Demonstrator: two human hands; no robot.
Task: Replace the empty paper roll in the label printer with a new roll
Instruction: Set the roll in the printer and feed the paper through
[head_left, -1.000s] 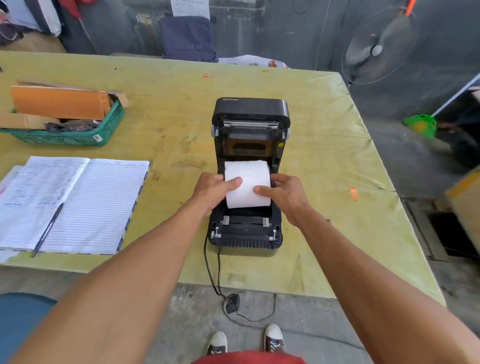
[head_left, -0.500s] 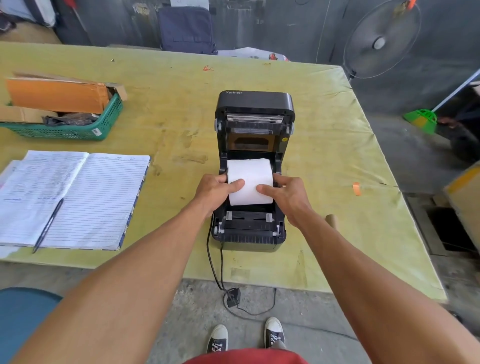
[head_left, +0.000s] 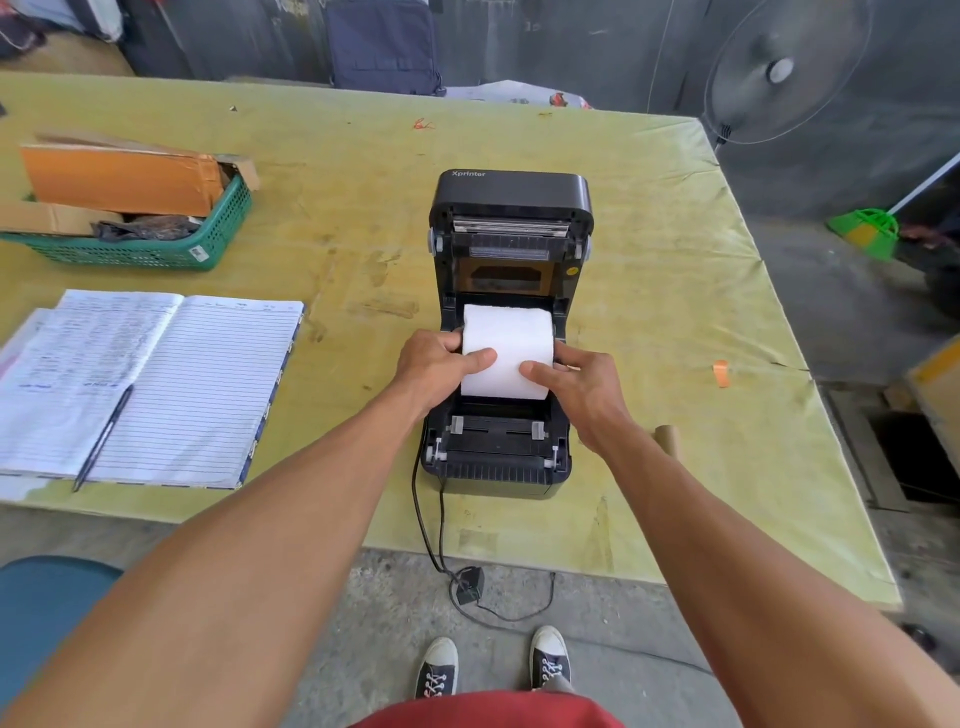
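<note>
A black label printer (head_left: 506, 457) stands near the table's front edge with its lid (head_left: 511, 200) swung up and back. A full white paper roll (head_left: 506, 340) sits in the printer's open bay. My left hand (head_left: 441, 366) grips the roll's left end, thumb across its front. My right hand (head_left: 576, 387) grips the right end, thumb likewise on the front. A brown cardboard core (head_left: 667, 439), the bare old roll, lies on the table just right of my right forearm, partly hidden by it.
An open lined notebook (head_left: 171, 384) with a pen (head_left: 101, 439) lies at the left. A green basket (head_left: 208, 244) of cardboard sits behind it. The printer's cable (head_left: 428, 525) drops over the yellow table's (head_left: 675, 291) front edge. A fan (head_left: 779, 70) stands at the back right.
Both hands stay on the roll in the bay with little movement. My view has tilted slightly, bringing the cardboard core into sight beside my right arm.
</note>
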